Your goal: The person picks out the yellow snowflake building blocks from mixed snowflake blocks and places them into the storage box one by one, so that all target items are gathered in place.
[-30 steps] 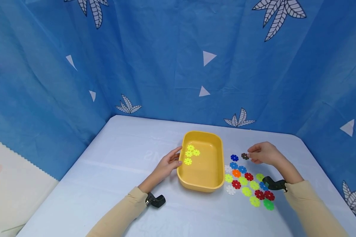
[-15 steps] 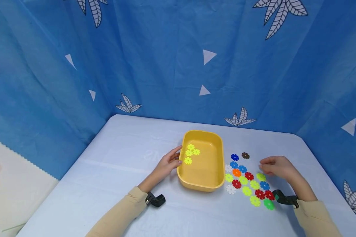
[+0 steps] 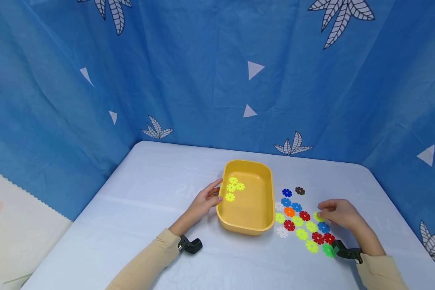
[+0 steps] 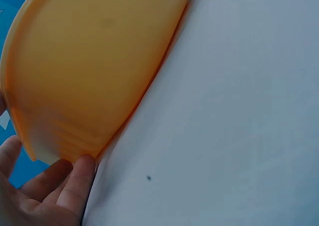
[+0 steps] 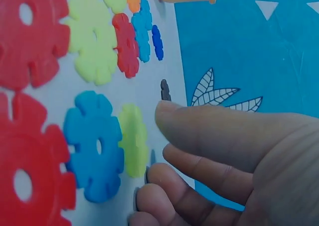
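Observation:
My left hand (image 3: 204, 199) holds the left side of a yellow plastic basin (image 3: 270, 193), thumb over the rim and fingers along the outer wall (image 4: 94, 61). Several yellow-green snowflake discs (image 3: 230, 197) lie inside it along that side. At right, my right hand (image 3: 341, 212) is low over the table, its fingertips at a yellow-green snowflake disc (image 3: 317, 217). The right wrist view shows this disc (image 5: 132, 141) flat on the table, with the thumb and fingers apart beside it. A blue disc (image 5: 94, 146) lies nearest to it.
Right of the basin lie loose snowflake discs: red (image 3: 289, 225), orange (image 3: 289, 212), white (image 3: 282, 232), dark blue (image 3: 286, 193), brown (image 3: 300, 191) and green (image 3: 328, 250). The white-covered table (image 3: 145, 181) ends at a blue curtain (image 3: 203, 80) behind.
My right hand has left the brown disc, which stays on the table, and moved right and nearer to the yellow-green disc. My left hand and the basin have kept their place.

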`<state>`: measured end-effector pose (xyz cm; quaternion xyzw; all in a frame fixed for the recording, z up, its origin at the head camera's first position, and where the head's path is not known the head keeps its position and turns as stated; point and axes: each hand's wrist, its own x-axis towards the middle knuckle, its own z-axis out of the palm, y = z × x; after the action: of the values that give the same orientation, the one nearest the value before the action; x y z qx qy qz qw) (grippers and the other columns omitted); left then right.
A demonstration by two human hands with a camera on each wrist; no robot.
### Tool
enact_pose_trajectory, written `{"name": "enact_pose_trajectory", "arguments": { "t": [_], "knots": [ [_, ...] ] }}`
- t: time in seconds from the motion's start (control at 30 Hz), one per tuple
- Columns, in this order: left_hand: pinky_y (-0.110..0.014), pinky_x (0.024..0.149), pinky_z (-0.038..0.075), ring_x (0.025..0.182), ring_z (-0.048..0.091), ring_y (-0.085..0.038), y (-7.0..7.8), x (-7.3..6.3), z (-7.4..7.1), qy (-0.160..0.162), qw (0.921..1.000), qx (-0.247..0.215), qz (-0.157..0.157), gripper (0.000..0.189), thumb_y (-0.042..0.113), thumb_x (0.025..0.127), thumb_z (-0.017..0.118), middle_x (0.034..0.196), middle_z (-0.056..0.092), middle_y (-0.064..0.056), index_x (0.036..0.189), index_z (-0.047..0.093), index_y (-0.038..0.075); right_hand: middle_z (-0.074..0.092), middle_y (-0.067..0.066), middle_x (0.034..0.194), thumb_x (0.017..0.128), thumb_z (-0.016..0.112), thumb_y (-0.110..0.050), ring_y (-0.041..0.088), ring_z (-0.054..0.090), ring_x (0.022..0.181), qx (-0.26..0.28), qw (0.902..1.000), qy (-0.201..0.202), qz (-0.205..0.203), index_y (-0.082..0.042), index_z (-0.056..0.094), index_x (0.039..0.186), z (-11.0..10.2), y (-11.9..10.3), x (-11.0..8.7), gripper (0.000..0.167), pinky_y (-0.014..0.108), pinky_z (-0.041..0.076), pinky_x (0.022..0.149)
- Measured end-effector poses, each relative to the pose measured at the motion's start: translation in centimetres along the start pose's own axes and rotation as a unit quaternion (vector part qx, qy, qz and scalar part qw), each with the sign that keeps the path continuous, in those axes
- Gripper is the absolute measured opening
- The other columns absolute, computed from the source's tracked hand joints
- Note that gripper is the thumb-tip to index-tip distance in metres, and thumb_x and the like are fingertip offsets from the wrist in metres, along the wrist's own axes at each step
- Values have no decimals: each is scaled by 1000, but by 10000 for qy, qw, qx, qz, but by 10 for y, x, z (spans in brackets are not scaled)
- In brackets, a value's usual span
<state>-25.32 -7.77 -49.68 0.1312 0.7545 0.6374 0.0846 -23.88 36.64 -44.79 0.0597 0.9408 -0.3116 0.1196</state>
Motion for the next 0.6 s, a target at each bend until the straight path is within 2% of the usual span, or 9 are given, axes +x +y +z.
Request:
{"name": "enact_pose_trajectory", "arguments": {
  "t": [0.33,0.6],
  "knots": [
    [-42,104,58,141,51,-37,-2,0,-1,81,10000,15,-44,66,16,97,60,154,50,-19,158,38,24,60,17,93,80,83,-18,26,53,85,-413,9990,148,-6,10,64,115,6,-10,-1,49,29,50,64],
    [-43,104,58,139,53,-37,1,-1,1,116,9999,11,-41,65,15,96,60,153,51,-19,157,40,23,61,21,93,79,84,-19,29,53,84,-597,9980,170,135,8,66,106,6,-13,-5,43,34,51,66]
  ]
}}
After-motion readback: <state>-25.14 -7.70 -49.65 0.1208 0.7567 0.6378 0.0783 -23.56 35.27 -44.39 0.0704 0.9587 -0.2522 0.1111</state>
